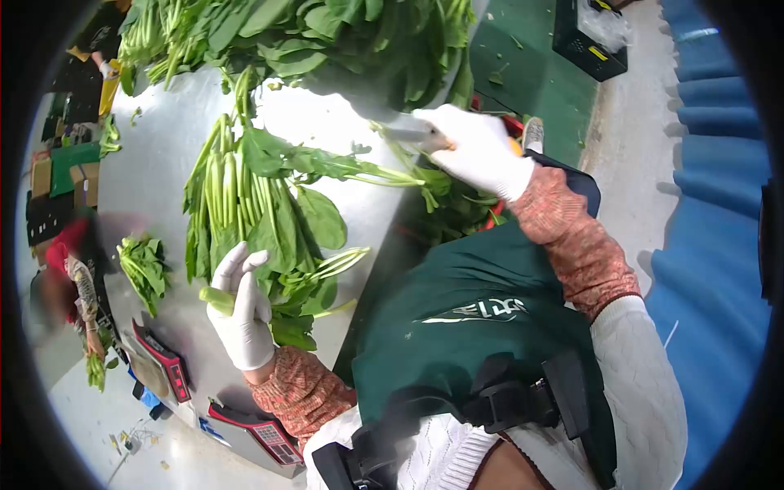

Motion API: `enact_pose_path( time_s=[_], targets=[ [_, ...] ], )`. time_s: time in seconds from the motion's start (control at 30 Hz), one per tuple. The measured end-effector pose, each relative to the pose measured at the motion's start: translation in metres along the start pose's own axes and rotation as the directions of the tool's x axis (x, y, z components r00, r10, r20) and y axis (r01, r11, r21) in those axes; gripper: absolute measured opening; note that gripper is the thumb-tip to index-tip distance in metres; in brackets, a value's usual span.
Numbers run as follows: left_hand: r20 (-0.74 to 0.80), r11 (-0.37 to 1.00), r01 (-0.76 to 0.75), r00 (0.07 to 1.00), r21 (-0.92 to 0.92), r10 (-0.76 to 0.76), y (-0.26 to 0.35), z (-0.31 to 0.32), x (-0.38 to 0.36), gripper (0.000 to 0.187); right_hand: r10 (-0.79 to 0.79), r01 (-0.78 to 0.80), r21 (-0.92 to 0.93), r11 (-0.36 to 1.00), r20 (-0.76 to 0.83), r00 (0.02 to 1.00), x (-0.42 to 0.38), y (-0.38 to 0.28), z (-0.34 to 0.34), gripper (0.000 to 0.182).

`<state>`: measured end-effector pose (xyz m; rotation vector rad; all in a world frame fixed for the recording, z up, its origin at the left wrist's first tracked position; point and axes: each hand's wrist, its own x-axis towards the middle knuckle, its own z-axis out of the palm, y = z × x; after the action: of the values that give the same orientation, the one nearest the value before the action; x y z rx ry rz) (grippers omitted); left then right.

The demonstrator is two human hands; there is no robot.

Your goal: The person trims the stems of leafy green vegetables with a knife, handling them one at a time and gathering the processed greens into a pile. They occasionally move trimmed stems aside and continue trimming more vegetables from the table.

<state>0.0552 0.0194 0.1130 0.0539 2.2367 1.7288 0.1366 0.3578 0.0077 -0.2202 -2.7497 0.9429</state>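
My left hand (242, 317), in a white glove, is closed around a thick pale-green stalk (217, 300) whose blunt end sticks out on the left. The rest of that stalk is hidden by the fingers. My right hand (483, 149), also gloved, grips a knife (400, 131) with its blurred blade pointing left over the table's edge. Between the hands lies a pile of leafy greens (233, 184), stems mostly side by side. One leafy stem (367, 170) stretches from the pile toward the right hand. Loose leaves and white stems (341, 261) lie beside the left hand.
A big heap of greens (327, 41) covers the far end of the metal table (155, 196). A small bunch (145, 271) lies at left, near two red scales (163, 359). Greens fill a container below the table's right edge. Another person (73, 269) stands at left.
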Motion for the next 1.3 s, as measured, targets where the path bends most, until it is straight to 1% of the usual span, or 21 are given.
enact_pose_path(
  time_s=[0.07,0.1,0.17,0.2,0.23,0.3,0.4,0.5,0.53,0.6,0.67,0.73,0.8,0.83,1.0,1.07,1.1,1.13,1.2,1.27,1.3],
  targets=[
    [-0.01,0.999,-0.032,0.999,0.04,0.033,0.007,-0.008,-0.001,0.033,-0.07,0.076,-0.067,0.995,0.098,0.993,0.013,-0.028,0.035,0.048],
    [-0.022,0.997,-0.051,0.998,0.062,0.053,0.009,-0.013,-0.001,0.033,-0.072,0.115,-0.182,0.977,0.228,0.971,0.019,-0.039,0.058,0.052],
    [-0.083,0.99,-0.066,0.994,0.122,0.077,0.015,-0.02,-0.002,0.033,-0.292,0.286,-0.305,0.908,0.027,0.956,0.028,-0.036,0.108,0.054],
    [-0.095,0.989,-0.08,0.991,0.127,0.093,0.014,-0.029,-0.001,0.032,-0.318,0.296,-0.294,0.909,-0.028,0.948,0.034,-0.025,0.137,0.053],
    [-0.116,0.982,-0.083,0.988,0.169,0.103,0.016,-0.036,-0.001,0.032,-0.159,0.164,-0.157,0.974,0.048,0.986,0.034,-0.01,0.152,0.051],
    [-0.15,0.96,-0.093,0.979,0.263,0.136,0.015,-0.048,-0.003,0.032,-0.005,0.028,-0.136,0.99,0.172,0.985,0.024,0.013,0.141,0.047],
    [-0.119,0.885,-0.21,0.952,0.416,0.282,-0.017,-0.082,0.016,0.034,-0.01,0.071,-0.337,0.939,0.181,0.983,-0.001,0.028,0.085,0.035],
    [-0.179,0.825,-0.14,0.944,0.547,0.279,-0.039,-0.09,0.056,0.027,0.145,-0.023,-0.445,0.895,0.243,0.959,-0.025,0.055,0.052,0.034],
    [-0.128,0.74,-0.198,0.925,0.643,0.358,-0.046,-0.09,0.075,0.028,0.183,-0.026,-0.49,0.871,0.274,0.944,-0.033,0.069,0.049,0.035],
    [-0.072,0.693,-0.214,0.931,0.688,0.359,-0.079,-0.095,0.124,0.025,0.279,-0.152,-0.484,0.862,0.201,0.939,-0.044,0.081,0.049,0.037],
    [-0.053,0.611,-0.152,0.951,0.777,0.305,-0.103,-0.092,0.169,0.033,0.313,-0.275,-0.383,0.882,0.04,0.949,-0.05,0.069,0.047,0.041],
    [-0.088,0.45,-0.064,0.947,0.891,0.31,-0.101,-0.075,0.196,0.039,0.379,-0.371,-0.262,0.891,-0.023,0.925,-0.05,0.048,0.049,0.04],
    [-0.08,0.319,0.05,0.994,0.946,0.079,-0.105,-0.068,0.226,0.041,0.389,-0.396,-0.068,0.916,-0.098,0.916,-0.052,0.033,0.064,0.033],
    [-0.067,0.255,0.047,0.995,0.966,0.068,-0.108,-0.065,0.234,0.041,0.396,-0.4,-0.067,0.914,-0.072,0.916,-0.051,0.025,0.067,0.032],
    [0.127,0.384,-0.195,0.972,0.902,0.196,-0.107,-0.058,0.218,0.036,0.339,-0.338,-0.036,0.941,0.037,0.94,-0.029,-0.013,0.066,0.032],
    [0.228,0.453,-0.341,0.931,0.824,0.285,-0.099,-0.048,0.19,0.035,0.227,-0.227,-0.006,0.974,0.032,0.973,-0.015,-0.022,0.068,0.035],
    [0.258,0.434,-0.377,0.915,0.818,0.308,-0.091,-0.044,0.177,0.032,0.204,-0.207,0.059,0.977,0.044,0.978,-0.006,-0.032,0.068,0.036],
    [0.27,0.414,-0.473,0.847,0.778,0.458,-0.086,-0.042,0.167,0.029,0.145,-0.15,0.119,0.981,0.053,0.988,0.005,-0.046,0.063,0.037],
    [0.285,0.467,-0.503,0.84,0.727,0.463,-0.037,-0.039,0.137,0.027,0.117,-0.144,0.182,0.973,0.154,0.981,0.025,-0.071,0.061,0.053],
    [0.341,0.525,-0.575,0.809,0.628,0.478,-0.005,-0.042,0.116,0.028,-0.03,0.016,0.386,0.923,0.029,0.999,0.042,-0.097,0.069,0.06],
    [0.385,0.552,-0.613,0.788,0.565,0.48,0.008,-0.044,0.109,0.03,-0.049,0.028,0.378,0.925,0.045,0.998,0.05,-0.116,0.063,0.062]
  ],
)
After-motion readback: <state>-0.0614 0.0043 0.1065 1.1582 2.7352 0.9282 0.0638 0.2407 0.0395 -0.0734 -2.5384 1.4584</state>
